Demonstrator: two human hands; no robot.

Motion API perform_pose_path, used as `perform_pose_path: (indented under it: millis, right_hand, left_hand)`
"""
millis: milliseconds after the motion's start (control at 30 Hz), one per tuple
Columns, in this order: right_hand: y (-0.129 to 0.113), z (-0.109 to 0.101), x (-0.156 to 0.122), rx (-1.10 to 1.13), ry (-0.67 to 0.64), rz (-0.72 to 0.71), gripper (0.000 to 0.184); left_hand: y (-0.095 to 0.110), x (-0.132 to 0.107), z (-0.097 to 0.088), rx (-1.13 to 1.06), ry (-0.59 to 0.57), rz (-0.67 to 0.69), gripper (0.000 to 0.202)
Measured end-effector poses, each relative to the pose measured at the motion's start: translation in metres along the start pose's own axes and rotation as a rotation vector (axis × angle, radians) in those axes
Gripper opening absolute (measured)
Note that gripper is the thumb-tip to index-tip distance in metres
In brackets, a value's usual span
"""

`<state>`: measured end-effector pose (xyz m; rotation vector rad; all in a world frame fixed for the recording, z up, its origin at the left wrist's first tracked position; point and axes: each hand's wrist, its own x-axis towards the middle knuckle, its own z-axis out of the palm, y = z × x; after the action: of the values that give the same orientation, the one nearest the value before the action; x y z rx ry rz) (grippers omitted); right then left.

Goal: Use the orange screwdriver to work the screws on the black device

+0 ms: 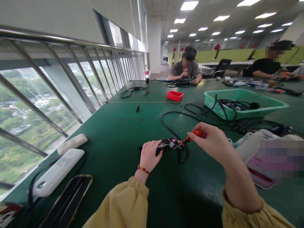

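Observation:
On the green table lies a black corded device (169,144) with its inner parts laid bare. My left hand (151,152) is wrapped over its left end. In my right hand (211,139), pinched between thumb and fingers, is an orange-red and black screwdriver (196,134). Its shaft points down and left at the device's right end; whether the tip touches a screw is too small to tell. A black cable (186,155) loops beside that end, and more cable runs back across the table.
Beyond my hands stand a small red tray (175,95) and a green basket (244,91) with black cables. A black phone (68,201) and white devices (59,172) lie at left, a purple package (260,172) at right. A railing (71,42) borders the table. Two people sit farther back.

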<state>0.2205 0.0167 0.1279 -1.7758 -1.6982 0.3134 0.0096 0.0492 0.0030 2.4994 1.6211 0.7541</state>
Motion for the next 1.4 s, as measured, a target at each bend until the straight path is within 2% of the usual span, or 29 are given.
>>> perform_pose_path:
  millis: [167, 267, 333, 467, 533, 667, 833, 900, 1067, 1167, 1233, 1300, 1400]
  right_hand:
    - [-0.008, -0.014, -0.006, 0.177, 0.146, -0.031, 0.021]
    - [-0.011, -0.024, -0.011, 0.214, 0.140, -0.067, 0.024]
    - [-0.010, -0.026, -0.012, 0.133, 0.037, -0.104, 0.024]
    - [-0.004, -0.017, -0.008, -0.065, -0.404, -0.195, 0.021]
    - [-0.003, -0.013, -0.007, -0.090, -0.541, -0.195, 0.022]
    - [-0.003, -0.018, -0.010, -0.108, -0.569, -0.203, 0.027]
    - [-0.003, -0.028, -0.014, -0.071, -0.544, -0.204, 0.031]
    - [-0.003, -0.025, -0.013, -0.065, -0.578, -0.207, 0.030]
    - [-0.006, -0.016, -0.011, -0.053, -0.648, -0.228, 0.029]
    - [-0.008, -0.017, -0.012, -0.042, -0.665, -0.226, 0.029]
    - [-0.007, -0.018, -0.012, -0.048, -0.656, -0.226, 0.029]
    - [-0.006, -0.019, -0.011, -0.062, -0.647, -0.229, 0.029]
    - [-0.005, -0.019, -0.010, -0.083, -0.644, -0.238, 0.030]
  left_hand:
    - [0.001, 0.000, 0.002, 0.034, -0.008, -0.012, 0.036]
    - [0.001, 0.000, 0.002, 0.081, -0.021, -0.025, 0.038]
    - [0.003, 0.000, 0.001, 0.114, -0.044, -0.028, 0.039]
    - [0.011, 0.003, -0.009, 0.174, -0.128, -0.055, 0.034]
    - [0.016, 0.005, -0.017, 0.194, -0.189, -0.121, 0.027]
    - [0.020, 0.005, -0.034, 0.182, -0.308, -0.355, 0.023]
    - [-0.001, -0.004, -0.063, 0.244, -0.391, -0.535, 0.025]
    - [-0.014, -0.008, -0.077, 0.277, -0.356, -0.620, 0.028]
    - [-0.048, -0.016, -0.113, 0.372, -0.169, -0.930, 0.032]
    - [-0.064, -0.025, -0.127, 0.439, 0.015, -1.046, 0.028]
    - [-0.073, -0.033, -0.130, 0.506, 0.154, -1.054, 0.026]
    - [-0.082, -0.041, -0.127, 0.575, 0.239, -1.045, 0.024]
    - [-0.092, -0.049, -0.118, 0.619, 0.244, -1.033, 0.022]
